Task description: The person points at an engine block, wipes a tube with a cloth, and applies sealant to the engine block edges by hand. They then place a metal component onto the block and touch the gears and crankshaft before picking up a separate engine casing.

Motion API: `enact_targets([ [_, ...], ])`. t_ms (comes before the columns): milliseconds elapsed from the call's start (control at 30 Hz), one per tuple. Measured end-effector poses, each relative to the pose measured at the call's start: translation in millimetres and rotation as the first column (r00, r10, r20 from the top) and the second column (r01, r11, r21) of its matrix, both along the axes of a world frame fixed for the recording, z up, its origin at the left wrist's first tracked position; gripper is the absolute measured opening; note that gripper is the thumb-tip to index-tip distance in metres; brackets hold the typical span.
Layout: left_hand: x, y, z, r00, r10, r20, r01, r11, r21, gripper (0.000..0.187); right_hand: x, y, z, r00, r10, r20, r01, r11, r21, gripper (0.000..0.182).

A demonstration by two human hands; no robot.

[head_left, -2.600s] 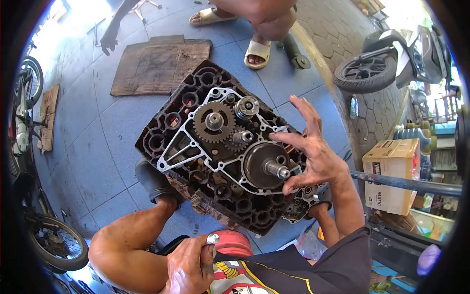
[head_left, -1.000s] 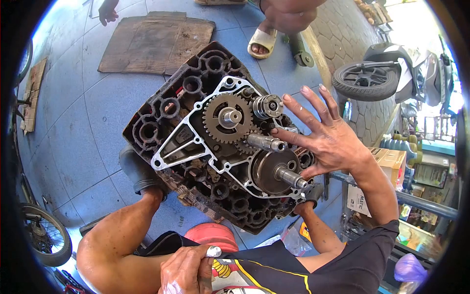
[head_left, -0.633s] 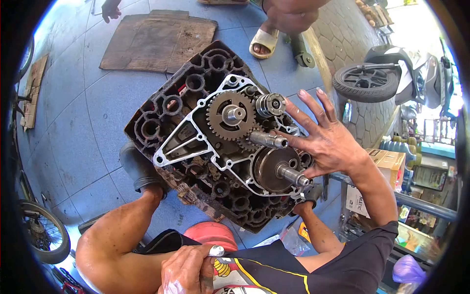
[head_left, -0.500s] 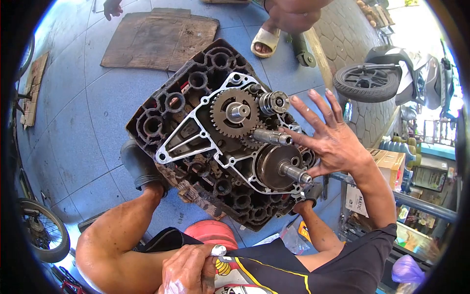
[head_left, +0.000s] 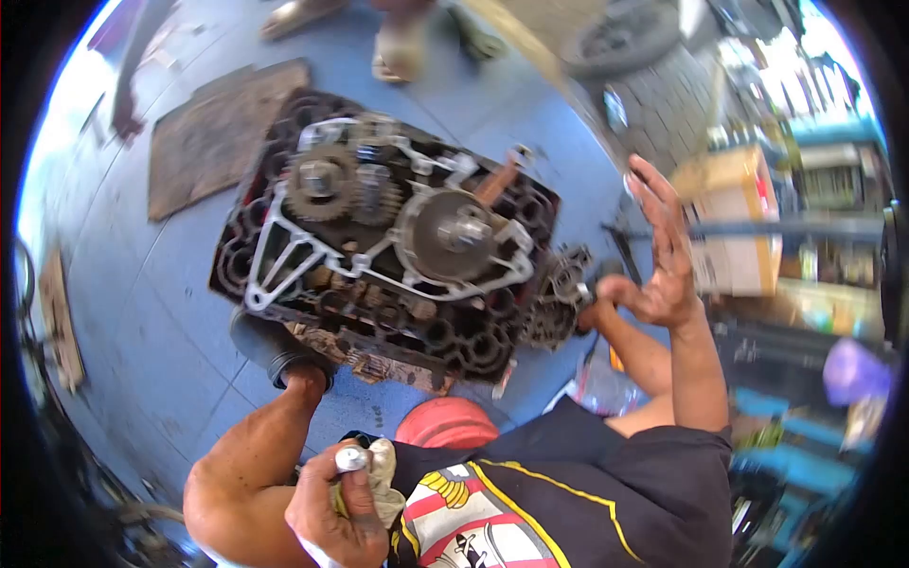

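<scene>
My left hand point(head_left: 336, 516) is closed at the lower left in front of my shirt, around a small tube point(head_left: 352, 459) with a silvery-white round end. A crumpled whitish cloth point(head_left: 383, 483) shows beside its fingers. My right hand point(head_left: 658, 251) is raised at the right with fingers apart, holding nothing. In front of me is an open engine crankcase half point(head_left: 341, 260), lying on a dark, greasy crate point(head_left: 454, 355). It carries a toothed gear point(head_left: 320, 185), a gear shaft point(head_left: 375, 194) and a round crankshaft point(head_left: 445, 237) with a protruding shaft end. My right hand is apart from these parts.
Greasy metal parts point(head_left: 559, 303) lie right of the crate. Flattened cardboard point(head_left: 222, 133) is on the blue tiled floor. Another person's hand point(head_left: 125, 121) and sandalled foot point(head_left: 398, 52) show beyond. A red stool point(head_left: 445, 421), a cardboard box point(head_left: 724, 213) and a motorcycle wheel point(head_left: 620, 38) surround the work.
The view has shifted and turned, so the crate appears further left and at another angle. My right hand has moved off the engine and upturned. The cloth in my left hand now shows more.
</scene>
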State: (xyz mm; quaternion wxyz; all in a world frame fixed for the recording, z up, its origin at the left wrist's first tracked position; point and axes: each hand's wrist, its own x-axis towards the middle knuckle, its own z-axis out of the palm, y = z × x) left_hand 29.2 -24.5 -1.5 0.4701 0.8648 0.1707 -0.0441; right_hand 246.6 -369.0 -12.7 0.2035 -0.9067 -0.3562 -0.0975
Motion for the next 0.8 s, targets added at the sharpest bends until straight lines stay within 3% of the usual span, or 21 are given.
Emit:
enact_targets([
  [33, -3.8, -5.0, 0.1, 0.999, 0.040, 0.029, -0.041, 0.998, 0.043, 0.015, -18.9, -14.9, -3.1, 0.998, -0.066, 0.004, 0.066, 0.998, -0.005, 0.095],
  [100, -6.1, -19.9, 3.0, 0.989, 0.147, 0.015, -0.147, 0.989, -0.035, 0.017, -60.1, -52.4, -28.0, 0.910, -0.404, -0.093, 0.414, 0.901, 0.133, 0.080],
  [133, -8.6, -22.8, 2.4, 0.993, 0.111, 0.034, -0.111, 0.994, -0.013, 0.018, -80.3, -72.5, -43.5, 0.892, -0.443, -0.089, 0.451, 0.882, 0.137, 0.080],
  [200, -9.7, -29.1, -1.9, 0.996, 0.058, 0.067, -0.060, 0.998, 0.021, 0.019, -114.7, -111.6, -86.8, 0.702, -0.623, -0.344, 0.694, 0.708, 0.133, 0.075],
  [233, -6.4, -35.7, -4.3, 0.988, 0.053, 0.146, -0.055, 0.998, 0.009, 0.017, -131.7, -127.0, -113.4, 0.693, -0.633, -0.345, 0.706, 0.693, 0.148, 0.075],
  [300, -3.3, -45.7, -8.4, 0.968, 0.037, 0.248, -0.040, 0.999, 0.010, 0.015, -161.2, -150.9, -164.5, 0.513, -0.603, -0.611, 0.828, 0.536, 0.166, 0.076],
  [333, -2.1, -48.6, -9.9, 0.969, 0.008, 0.246, -0.013, 1.000, 0.018, 0.016, -171.3, -157.1, -182.9, 0.521, -0.598, -0.610, 0.829, 0.524, 0.194, 0.076],
  [400, 1.0, -51.3, -15.9, 0.962, -0.023, 0.273, 0.017, 1.000, 0.027, 0.015, -190.0, -152.4, -210.8, 0.455, -0.640, -0.619, 0.826, 0.563, 0.026, 0.075],
  [500, 10.1, -63.2, -2.9, 0.947, -0.049, 0.317, 0.041, 0.999, 0.032, 0.013, -190.0, -113.2, -172.8, 0.567, -0.535, -0.626, 0.779, 0.596, 0.196, 0.073],
  [567, 9.0, -79.9, 18.1, 0.959, 0.048, 0.278, -0.033, 0.998, -0.057, 0.011, -195.1, -86.5, -133.6, 0.711, -0.393, -0.583, 0.672, 0.624, 0.399, 0.070],
  [600, 6.4, -80.5, 30.3, 0.958, -0.059, 0.280, 0.034, 0.995, 0.094, 0.009, -199.5, -73.2, -117.5, 0.796, -0.314, -0.517, 0.579, 0.641, 0.503, 0.068],
  [633, 2.0, -87.2, 39.0, 0.934, -0.154, 0.322, 0.080, 0.970, 0.230, 0.008, -204.1, -63.8, -100.8, 0.827, -0.268, -0.495, 0.534, 0.651, 0.540, 0.068],
  [733, -18.6, -109.9, 57.5, 0.965, -0.152, 0.213, 0.153, 0.988, 0.008, 0.008, -215.7, -57.7, -75.5, 0.805, -0.253, -0.536, 0.551, 0.653, 0.520, 0.073],
  [800, -26.2, -115.4, 35.3, 0.936, -0.201, 0.291, 0.200, 0.979, 0.032, 0.012, -216.8, -59.1, -65.0, 0.823, -0.159, -0.546, 0.521, 0.595, 0.612, 0.074],
])
